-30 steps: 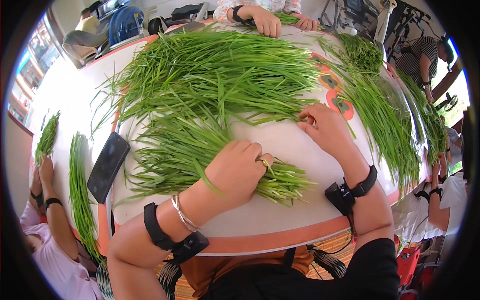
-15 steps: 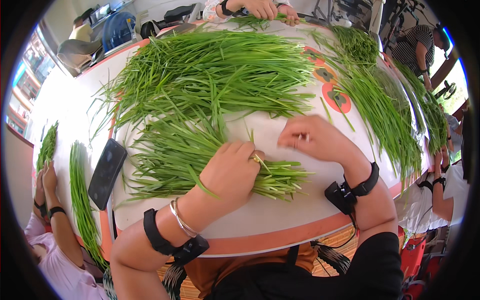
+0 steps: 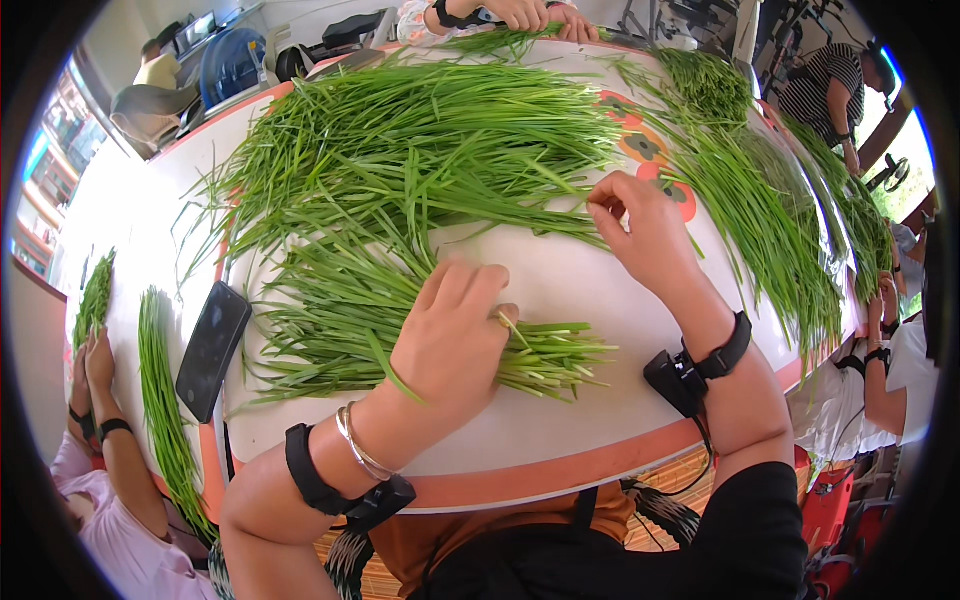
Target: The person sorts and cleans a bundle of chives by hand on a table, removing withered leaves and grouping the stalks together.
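Observation:
Garlic chives lie on the white table in two main heaps before me. My left hand (image 3: 452, 325) is closed around the near bunch of garlic chives (image 3: 340, 320), close to its pale cut ends, which point right. The fingers partly hide the stalks. Beyond it spreads the large pile of garlic chives (image 3: 420, 140), leaves to the left and stems to the right. My right hand (image 3: 640, 225) is at the pile's front right edge, thumb and forefinger pinched at the stem ends of a few stalks. The exact contact is small and partly hidden.
A black phone (image 3: 214, 350) lies left of the near bunch, beside a narrow chive bundle (image 3: 165, 390). More chives (image 3: 755, 220) lie along the right side. Other people's hands (image 3: 525, 15) work at the far edge, with more at the left and right sides. The table's orange rim (image 3: 560, 468) curves before me.
My right hand has moved away from me, up to the large pile's stem ends, where some stalks now reach farther right. My left hand has stayed on the near bunch, its fingers shifting slightly.

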The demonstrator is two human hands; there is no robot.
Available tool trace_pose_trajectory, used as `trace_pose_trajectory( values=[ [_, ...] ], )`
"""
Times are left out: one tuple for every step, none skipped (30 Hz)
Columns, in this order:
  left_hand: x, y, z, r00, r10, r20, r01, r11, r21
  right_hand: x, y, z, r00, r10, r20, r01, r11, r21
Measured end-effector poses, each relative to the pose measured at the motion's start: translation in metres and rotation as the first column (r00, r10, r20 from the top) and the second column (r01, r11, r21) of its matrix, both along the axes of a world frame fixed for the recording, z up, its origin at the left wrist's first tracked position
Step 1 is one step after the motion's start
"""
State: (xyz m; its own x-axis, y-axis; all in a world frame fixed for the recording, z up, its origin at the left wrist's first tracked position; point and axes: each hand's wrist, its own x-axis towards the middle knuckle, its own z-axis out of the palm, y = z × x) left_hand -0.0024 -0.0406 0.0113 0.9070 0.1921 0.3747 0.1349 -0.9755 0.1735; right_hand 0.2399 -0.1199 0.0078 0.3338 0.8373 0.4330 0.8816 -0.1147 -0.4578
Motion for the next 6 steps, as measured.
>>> trace_pose_trajectory(
  values=[
    [-0.0001, 0.001, 0.0002, 1.0, 0.0, 0.0, 0.0, 1.0, 0.001, -0.0031, -0.0008, 0.0026, 0.987, -0.041, -0.153, 0.021, 0.991, -0.136],
    [-0.0003, 0.0022, 0.0002, 1.0, -0.014, -0.007, 0.014, 1.0, 0.005, -0.0055, -0.001, 0.0043, 0.987, -0.04, -0.154, 0.02, 0.991, -0.135],
    [0.0, 0.0029, -0.0001, 0.999, -0.03, -0.013, 0.03, 1.0, 0.009, -0.0073, -0.0017, 0.0057, 0.993, -0.048, -0.105, 0.021, 0.97, -0.241],
    [-0.0001, 0.0035, -0.0004, 0.999, -0.03, -0.013, 0.03, 0.999, 0.009, -0.0081, -0.0019, 0.0063, 0.997, -0.049, -0.056, 0.027, 0.939, -0.344],
    [-0.0004, 0.0042, -0.0007, 0.999, -0.036, -0.036, 0.037, 0.999, 0.009, -0.0049, -0.0017, 0.003, 0.999, -0.015, 0.049, 0.03, 0.951, -0.309],
    [-0.0003, 0.0042, -0.0008, 0.997, -0.043, -0.059, 0.043, 0.999, 0.009, 0.0017, -0.0018, -0.0026, 0.988, 0.015, 0.156, 0.029, 0.961, -0.274]
  ],
)
